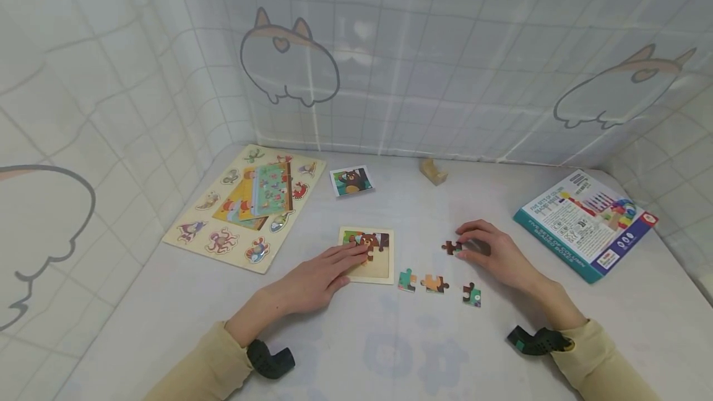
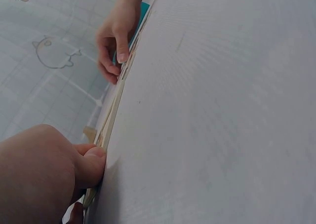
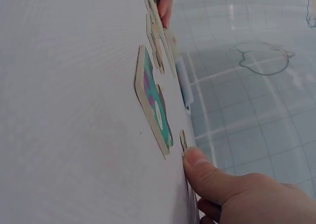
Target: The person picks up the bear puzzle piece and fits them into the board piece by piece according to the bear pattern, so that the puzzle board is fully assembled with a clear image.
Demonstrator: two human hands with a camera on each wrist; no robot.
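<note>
In the head view, my left hand (image 1: 319, 278) rests on a small wooden puzzle board (image 1: 390, 270), fingers stretched across a partly assembled bear picture. Its thumb lies against the board's near edge, as the left wrist view shows. To the right, my right hand (image 1: 498, 257) pinches a dark brown puzzle piece (image 1: 449, 247) between thumb and fingers, low over the table. Between the hands and nearer me lie three loose pieces: a green-orange puzzle piece (image 1: 406, 281), an orange-brown puzzle piece (image 1: 434, 284) and a green-brown puzzle piece (image 1: 472, 296).
A larger wooden board (image 1: 239, 247) with sea animals lies at the left, picture cards (image 1: 271, 190) on top. Behind the puzzle stands a bear picture card (image 1: 351, 181) flat on the table, beside a tan tape dispenser (image 1: 432, 172). A boxed bead set (image 1: 585, 224) lies at the right.
</note>
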